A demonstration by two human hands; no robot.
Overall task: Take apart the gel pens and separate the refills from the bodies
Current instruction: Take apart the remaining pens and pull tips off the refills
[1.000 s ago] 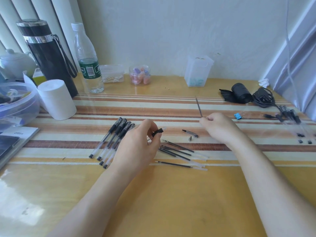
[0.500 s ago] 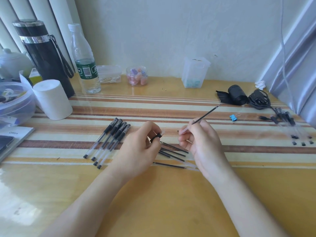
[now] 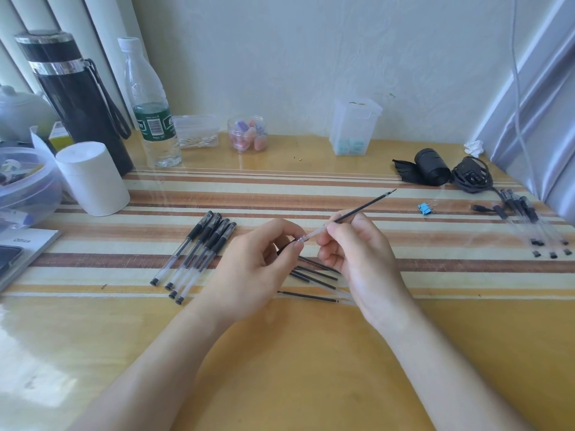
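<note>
While both hands hover just above the tabletop (image 3: 311, 353), a single refill (image 3: 357, 210) is held between them. The right hand (image 3: 357, 253) pinches it near its middle with thumb and forefinger, and the refill's long axis runs from its clear near-left end up to its tip at far right. The left hand (image 3: 258, 265) has its fingers closed on that clear end, with a small black piece (image 3: 284, 247) tucked against the palm; whether that piece is a cap or a plug I cannot tell.

Under the hands lies a loose row of freed refills (image 3: 314, 276), pointing mostly left to right. Four whole pens (image 3: 199, 253) lie together to the left of the left hand, angled from near left to far right. The empty bodies (image 3: 525, 222) lie well apart at the far right edge.

Since the right hand carries the refill and the freed row sits directly below it, a likely next move is to lower the refill and turn it parallel to the row, while the left hand, nearer the whole pens, reaches for another.
</note>
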